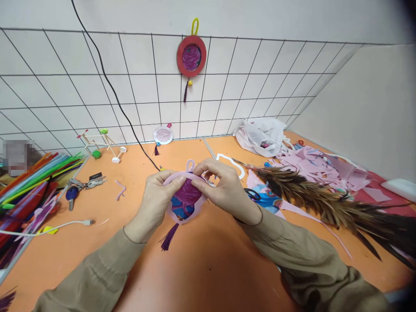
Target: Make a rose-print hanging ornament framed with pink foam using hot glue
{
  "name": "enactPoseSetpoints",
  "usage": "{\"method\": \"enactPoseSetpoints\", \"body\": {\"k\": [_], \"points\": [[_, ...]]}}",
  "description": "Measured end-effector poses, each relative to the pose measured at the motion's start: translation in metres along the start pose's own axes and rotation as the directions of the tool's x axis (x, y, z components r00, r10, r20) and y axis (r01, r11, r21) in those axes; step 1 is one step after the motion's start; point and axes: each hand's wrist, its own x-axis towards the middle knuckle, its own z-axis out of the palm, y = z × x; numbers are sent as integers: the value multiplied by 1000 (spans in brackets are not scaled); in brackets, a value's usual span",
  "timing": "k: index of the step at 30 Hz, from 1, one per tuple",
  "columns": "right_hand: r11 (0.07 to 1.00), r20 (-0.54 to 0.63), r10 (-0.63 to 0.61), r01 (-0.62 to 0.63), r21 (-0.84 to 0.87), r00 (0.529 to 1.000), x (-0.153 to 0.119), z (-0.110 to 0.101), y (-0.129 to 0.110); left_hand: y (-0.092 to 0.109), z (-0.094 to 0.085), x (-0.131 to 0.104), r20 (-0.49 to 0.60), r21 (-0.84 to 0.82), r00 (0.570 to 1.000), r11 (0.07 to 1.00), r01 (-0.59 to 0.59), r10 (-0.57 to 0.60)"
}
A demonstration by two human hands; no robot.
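Between my two hands is a round ornament point(186, 199) with a pale pink rim, a purple and blue patterned middle, a pale loop on top and a dark purple tassel point(169, 237) hanging below. My left hand point(159, 197) pinches its upper left rim, thumb on the front. On the upper right rim, my right hand point(222, 184) grips with thumb and bent fingers. The fingers behind the rim are partly hidden. The ornament is held tilted above the orange table point(208, 268).
A feather duster point(312, 195) lies at right beside pink scraps point(318, 167) and a white plastic bag point(261, 136). Keys point(86, 184), a white cable point(65, 226) and coloured pipe cleaners point(39, 182) lie left. A red round ornament point(191, 56) hangs on the tiled wall.
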Motion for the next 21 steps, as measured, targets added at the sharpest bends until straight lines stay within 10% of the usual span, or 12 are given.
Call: {"method": "enactPoseSetpoints", "body": {"k": [14,21], "points": [[958,-49,-270,263,-116,962,1,2,6,3,-1,5,74,-151,992,982,111,-100],[992,-44,-116,114,-59,992,2,-2,10,2,-5,8,125,-181,981,969,169,-147]]}}
